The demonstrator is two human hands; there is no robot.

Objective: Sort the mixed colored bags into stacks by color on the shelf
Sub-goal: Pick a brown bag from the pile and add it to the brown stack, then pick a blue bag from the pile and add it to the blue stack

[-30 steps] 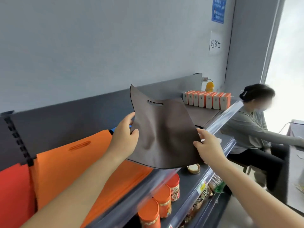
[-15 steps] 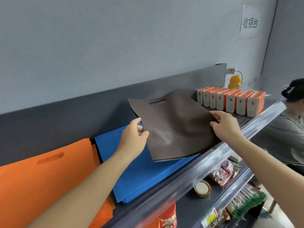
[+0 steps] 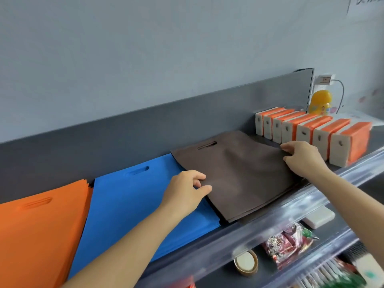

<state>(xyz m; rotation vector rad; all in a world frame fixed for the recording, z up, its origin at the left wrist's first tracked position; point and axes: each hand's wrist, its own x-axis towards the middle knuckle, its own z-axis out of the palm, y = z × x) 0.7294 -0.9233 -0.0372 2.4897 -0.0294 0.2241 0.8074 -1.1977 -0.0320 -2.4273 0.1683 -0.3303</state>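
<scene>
Orange bags [image 3: 41, 225] cut off left; wall sign [image 3: 369, 5] (top edge) cropped.

The flat brown fabric bag [image 3: 239, 173], previously held aloft, now lies flat on the dark grey shelf [image 3: 124, 140], both hands lowered with it.

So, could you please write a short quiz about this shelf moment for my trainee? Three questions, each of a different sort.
1. True or false: the brown bag hangs in the air above the shelf.
2. Which colour is the stack directly left of the brown bag? A) red B) blue C) green
3. Which hands touch the brown bag, and where?

Key
1. False: it lies flat on the shelf.
2. B: the blue bag stack.
3. Both: the left hand at its left edge, the right hand at its right edge.
</scene>
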